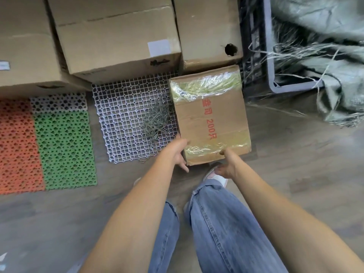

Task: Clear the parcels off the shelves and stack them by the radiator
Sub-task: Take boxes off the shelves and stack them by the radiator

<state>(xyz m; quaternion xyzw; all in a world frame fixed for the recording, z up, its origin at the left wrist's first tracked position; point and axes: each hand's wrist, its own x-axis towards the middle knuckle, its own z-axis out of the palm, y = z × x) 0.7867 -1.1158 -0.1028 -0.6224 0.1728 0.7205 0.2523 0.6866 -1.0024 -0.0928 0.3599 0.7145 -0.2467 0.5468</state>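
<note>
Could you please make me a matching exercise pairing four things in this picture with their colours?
Things:
1. grid mat
2. parcel held by both hands
3. star-holed mat
4. crate

Colours:
A. green
B. grey-blue
C. white
D. brown with red print

Pairs: 1-C, 2-D, 3-A, 4-B

The person has bare forearms, loose light-blue denim jeans [226, 229], and a white-and-pink shoe [213, 175] at 12 o'clock of the jeans.
</note>
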